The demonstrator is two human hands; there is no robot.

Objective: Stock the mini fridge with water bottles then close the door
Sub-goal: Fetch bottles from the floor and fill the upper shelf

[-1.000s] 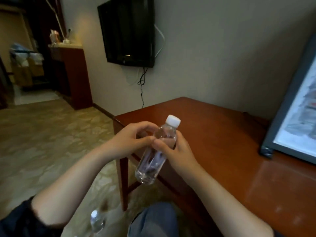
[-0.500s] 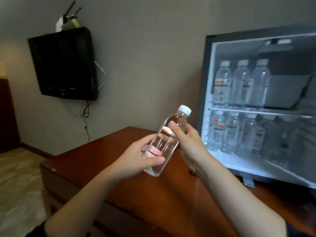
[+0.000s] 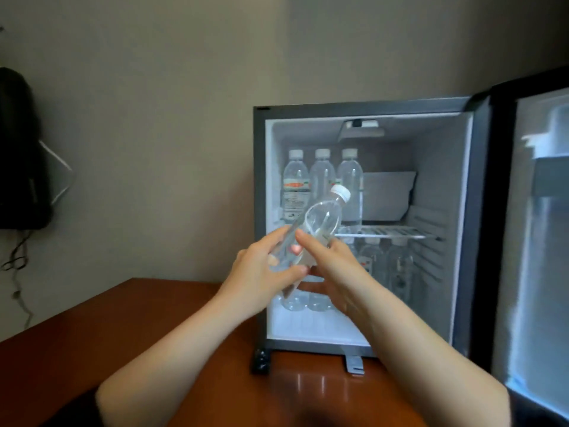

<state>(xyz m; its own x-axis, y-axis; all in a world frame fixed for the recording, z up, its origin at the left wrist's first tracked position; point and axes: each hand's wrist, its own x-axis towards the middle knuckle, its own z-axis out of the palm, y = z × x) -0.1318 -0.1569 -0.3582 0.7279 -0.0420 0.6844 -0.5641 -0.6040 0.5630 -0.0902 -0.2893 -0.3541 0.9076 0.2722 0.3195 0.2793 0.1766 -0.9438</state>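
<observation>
Two hands hold one clear water bottle (image 3: 321,221) in the air in front of the open mini fridge (image 3: 260,211). The bottle is tilted, its white cap (image 3: 340,192) pointing toward 1 o'clock and its base toward 7 o'clock. The left hand (image 3: 258,275) takes the lower half, its fingers (image 3: 274,241) curled round the body and the thumb laid across the front. The right hand (image 3: 335,269) grips the middle from the 4 o'clock side, its fingers (image 3: 308,241) clamped on the plastic, one fingertip showing pink through the bottle wall. The hands touch or nearly touch around the bottle.

Behind the held bottle, three more bottles (image 3: 322,177) stand upright in a row at the 9 o'clock end of the wire shelf (image 3: 397,232); the 3 o'clock end of that shelf is bare. Below the shelf several bottles (image 3: 400,266) stand on the fridge floor, partly hidden by the hands, so their number is unclear. The door (image 3: 548,241) is swung wide open at 3 o'clock. The fridge sits on a reddish-brown desk (image 3: 154,334) against a plain wall. At 9 o'clock a dark television (image 3: 18,149) hangs on that wall with cables (image 3: 18,266) trailing toward 6 o'clock.
</observation>
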